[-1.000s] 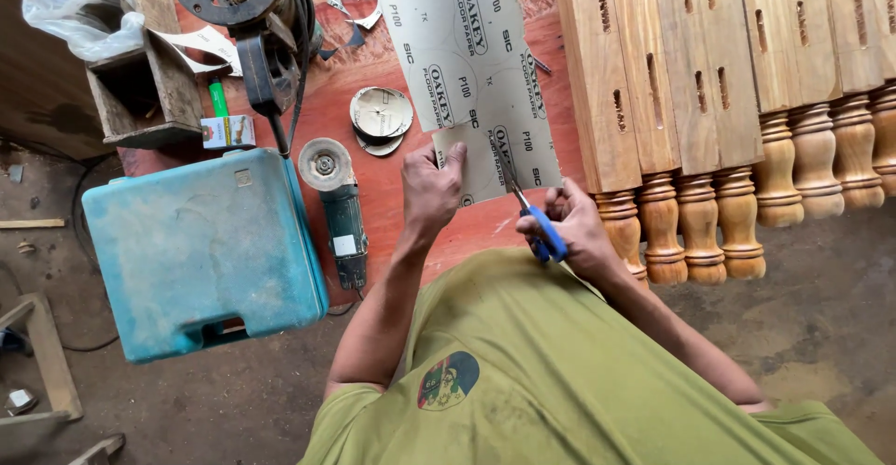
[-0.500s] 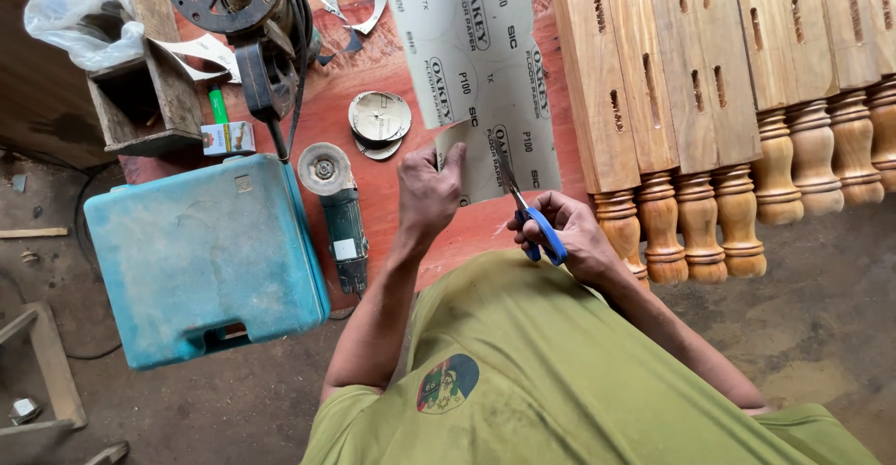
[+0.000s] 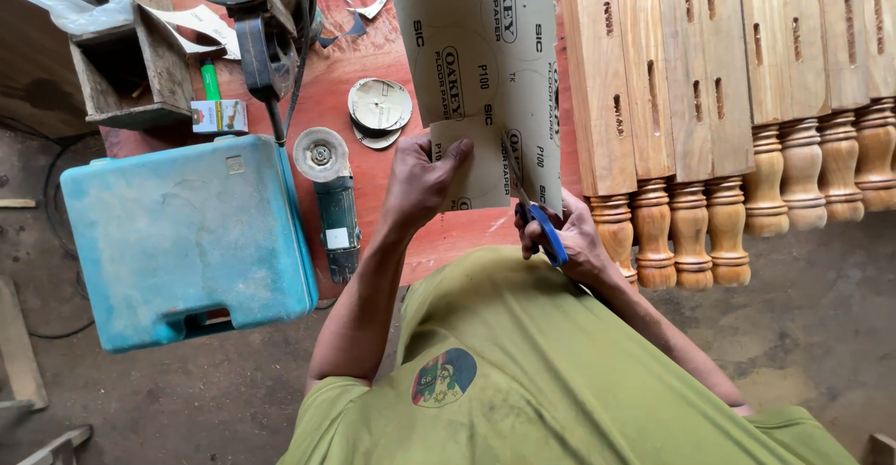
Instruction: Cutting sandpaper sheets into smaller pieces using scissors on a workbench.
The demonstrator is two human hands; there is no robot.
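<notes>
While the left hand (image 3: 420,185) is pinching the near edge of a grey sandpaper sheet (image 3: 485,63) on the red table (image 3: 411,232), the right hand (image 3: 569,236) is gripping blue-handled scissors (image 3: 534,213), blades cutting into it. A small yellow-and-white box (image 3: 219,116) is lying far left.

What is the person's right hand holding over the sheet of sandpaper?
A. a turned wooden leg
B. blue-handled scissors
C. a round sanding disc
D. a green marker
B: the right hand grips blue-handled scissors with the blades in the sandpaper sheet, while the left hand pinches the sheet's lower edge.
</notes>
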